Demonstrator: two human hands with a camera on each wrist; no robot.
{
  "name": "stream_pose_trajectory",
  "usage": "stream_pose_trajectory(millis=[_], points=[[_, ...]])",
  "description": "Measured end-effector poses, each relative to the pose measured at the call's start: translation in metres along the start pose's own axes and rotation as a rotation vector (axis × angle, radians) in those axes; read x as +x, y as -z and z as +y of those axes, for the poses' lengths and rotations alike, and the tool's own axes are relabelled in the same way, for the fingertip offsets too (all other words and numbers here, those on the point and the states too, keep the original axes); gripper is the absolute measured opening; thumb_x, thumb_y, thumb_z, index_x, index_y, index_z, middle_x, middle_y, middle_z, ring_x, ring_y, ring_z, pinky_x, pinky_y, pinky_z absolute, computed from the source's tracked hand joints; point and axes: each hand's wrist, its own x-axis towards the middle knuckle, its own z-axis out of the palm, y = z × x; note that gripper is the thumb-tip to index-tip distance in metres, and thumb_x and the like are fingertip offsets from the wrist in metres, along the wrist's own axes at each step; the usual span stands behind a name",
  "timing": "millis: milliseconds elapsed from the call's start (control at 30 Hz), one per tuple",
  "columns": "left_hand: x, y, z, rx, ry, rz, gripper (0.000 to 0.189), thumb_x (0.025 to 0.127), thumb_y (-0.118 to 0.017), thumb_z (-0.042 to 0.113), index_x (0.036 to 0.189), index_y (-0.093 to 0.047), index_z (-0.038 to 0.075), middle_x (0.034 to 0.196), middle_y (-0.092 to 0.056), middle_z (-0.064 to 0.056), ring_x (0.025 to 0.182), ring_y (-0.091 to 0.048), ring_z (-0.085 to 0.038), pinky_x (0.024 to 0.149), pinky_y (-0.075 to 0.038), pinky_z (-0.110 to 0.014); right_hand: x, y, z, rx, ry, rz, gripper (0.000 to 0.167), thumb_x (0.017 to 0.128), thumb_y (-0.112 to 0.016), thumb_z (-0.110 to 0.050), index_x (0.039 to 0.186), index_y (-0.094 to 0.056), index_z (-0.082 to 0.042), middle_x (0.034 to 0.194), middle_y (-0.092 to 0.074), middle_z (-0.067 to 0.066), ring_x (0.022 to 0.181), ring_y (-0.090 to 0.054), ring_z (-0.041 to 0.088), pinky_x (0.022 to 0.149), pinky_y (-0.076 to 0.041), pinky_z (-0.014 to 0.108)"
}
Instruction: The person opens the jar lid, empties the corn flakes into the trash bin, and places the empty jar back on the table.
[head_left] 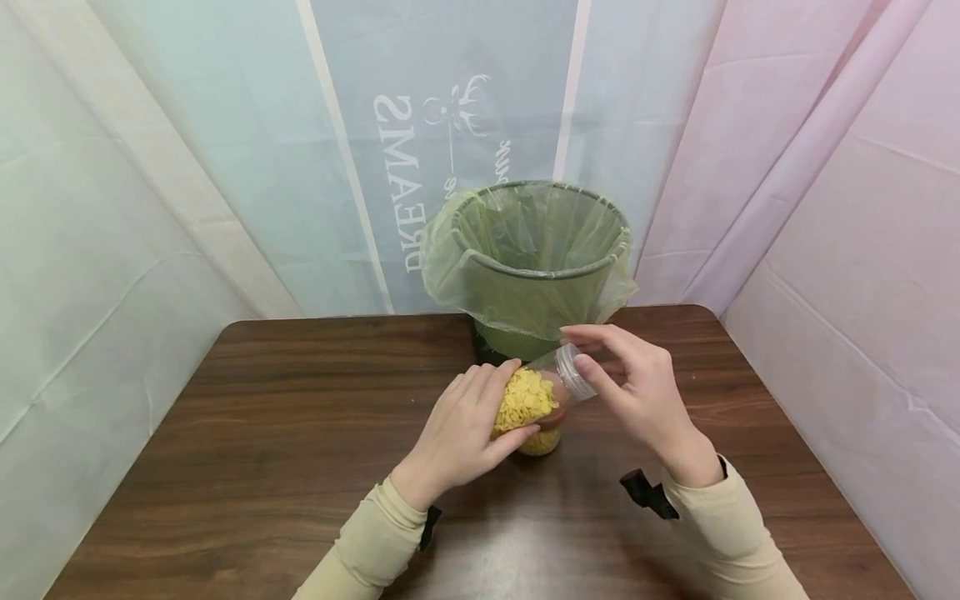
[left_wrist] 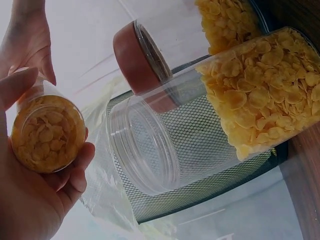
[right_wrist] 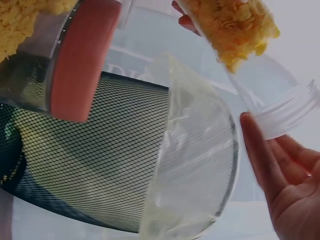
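Note:
My left hand (head_left: 463, 421) grips a clear jar (head_left: 525, 396) of yellow cornflakes. The jar is tilted, its ribbed clear neck (head_left: 573, 373) towards the right. At that neck, my right hand (head_left: 641, 387) has its thumb on the near side and its fingers round the far side. Below the held jar, a second cornflake jar (head_left: 540, 443) with a reddish lid (left_wrist: 137, 60) stands on the table, partly hidden in the head view. The left wrist view also has a clear-necked jar (left_wrist: 265, 95), about half full of cornflakes, close beside the red-lidded one.
A dark mesh bin (right_wrist: 95, 160) lined with a pale yellow-green bag (head_left: 457, 267) stands behind the jars. The brown wooden table (head_left: 247, 467) has rounded back corners. Pale fabric walls (head_left: 847, 225) rise around it.

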Motion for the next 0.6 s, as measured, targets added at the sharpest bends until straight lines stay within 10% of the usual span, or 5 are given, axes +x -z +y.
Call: stream_pose_trajectory(millis=[200,600], points=[[0.001,0.0,0.0,0.022,0.002,0.01,0.067,0.085,-0.063,0.048,0.131,-0.043,0.002,0.098,-0.055,-0.004,0.083,-0.049,-0.018,0.071,-0.044,-0.029,0.0,-0.003,-0.011,-0.165,-0.124,-0.015,0.018,0.09,-0.064,-0.021,0.107,-0.067,-0.014,0.084,-0.068,-0.006,0.072,-0.061,0.003,0.06,-0.049,0.012],[-0.001,0.003,0.003,-0.029,0.004,-0.027,0.063,0.087,-0.061,0.048,0.129,-0.044,0.004,0.095,-0.054,-0.001,0.081,-0.048,-0.016,0.072,-0.045,-0.028,-0.002,-0.013,-0.016,-0.359,-0.012,0.073,0.006,0.086,-0.062,-0.017,0.089,-0.065,-0.013,0.064,-0.06,-0.01,0.049,-0.044,-0.002,0.047,-0.037,0.015]])
